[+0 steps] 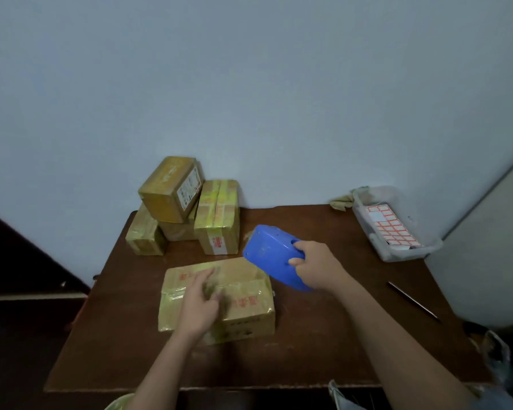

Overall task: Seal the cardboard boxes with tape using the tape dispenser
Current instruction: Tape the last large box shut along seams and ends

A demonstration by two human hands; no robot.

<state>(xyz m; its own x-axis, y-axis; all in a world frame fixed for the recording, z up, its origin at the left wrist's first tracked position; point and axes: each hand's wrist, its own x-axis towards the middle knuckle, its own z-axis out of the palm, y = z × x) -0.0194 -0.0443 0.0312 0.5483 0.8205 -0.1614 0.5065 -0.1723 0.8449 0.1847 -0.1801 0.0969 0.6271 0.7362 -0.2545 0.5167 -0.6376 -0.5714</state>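
A cardboard box (249, 303) with red print and shiny tape lies in the middle of the brown table (323, 335). My left hand (200, 303) rests flat on its top, fingers spread and blurred. My right hand (316, 266) grips the handle of a blue tape dispenser (271, 253), held just above the box's far right corner. Whether tape runs from the dispenser to the box is unclear.
Several taped boxes (187, 208) are stacked at the table's far left against the wall. A clear plastic bin (397, 229) with red-bordered label sheets sits at the far right, a crumpled cloth (342, 201) beside it. A thin dark stick (412, 300) lies near the right edge.
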